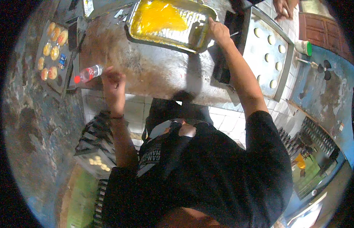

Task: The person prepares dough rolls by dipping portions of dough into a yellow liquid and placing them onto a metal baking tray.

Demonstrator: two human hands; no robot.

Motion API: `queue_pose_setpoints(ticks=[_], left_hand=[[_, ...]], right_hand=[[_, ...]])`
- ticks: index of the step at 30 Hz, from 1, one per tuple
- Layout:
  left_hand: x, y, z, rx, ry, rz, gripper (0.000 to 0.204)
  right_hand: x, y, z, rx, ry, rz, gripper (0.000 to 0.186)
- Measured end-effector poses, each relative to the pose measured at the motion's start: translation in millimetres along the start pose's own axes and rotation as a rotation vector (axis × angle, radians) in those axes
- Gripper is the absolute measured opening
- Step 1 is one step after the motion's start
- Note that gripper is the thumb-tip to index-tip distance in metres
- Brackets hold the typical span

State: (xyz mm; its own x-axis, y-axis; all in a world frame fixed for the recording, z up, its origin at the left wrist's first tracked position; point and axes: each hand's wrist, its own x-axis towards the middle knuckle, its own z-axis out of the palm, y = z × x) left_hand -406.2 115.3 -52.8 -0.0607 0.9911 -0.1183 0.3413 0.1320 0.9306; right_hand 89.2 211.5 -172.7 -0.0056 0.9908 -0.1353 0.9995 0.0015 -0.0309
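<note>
Your right hand grips the tray's right-end rim, top centre.
Tray runs left from your fingers, long axis across the frame. Your left hand, loosely curled mid-left, is nearer the bottle, its cap pointing away; contact unclear.

Buns on far-L tray, grn-lidded tub nr blk fan

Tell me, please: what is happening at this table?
The person's right hand holds the right end of a silver rectangular metal tray with glossy yellow contents. The left hand is beside a red-capped clear plastic bottle; whether they touch is unclear. Pale round pieces lie on a light grey tray at right, round golden buns on a dark tray at left.
</note>
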Motion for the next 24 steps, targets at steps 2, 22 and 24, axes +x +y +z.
queue_pose_setpoints(ticks=[2, 22, 24], left_hand=[[-4, 3, 3, -0.152, 0.024, -0.092, 0.046], [-36, 33, 75, -0.137, -0.082, -0.012, 0.049], [-49, 33, 92, -0.147, -0.141, 0.059, 0.05]], right_hand=[[13, -4, -3, -0.055, -0.117, -0.004, 0.041], [-185, -10, -157, 1.742, -0.618, 0.153, 0.027], [-219, 17, -168, 1.797, -0.547, 0.176, 0.03]])
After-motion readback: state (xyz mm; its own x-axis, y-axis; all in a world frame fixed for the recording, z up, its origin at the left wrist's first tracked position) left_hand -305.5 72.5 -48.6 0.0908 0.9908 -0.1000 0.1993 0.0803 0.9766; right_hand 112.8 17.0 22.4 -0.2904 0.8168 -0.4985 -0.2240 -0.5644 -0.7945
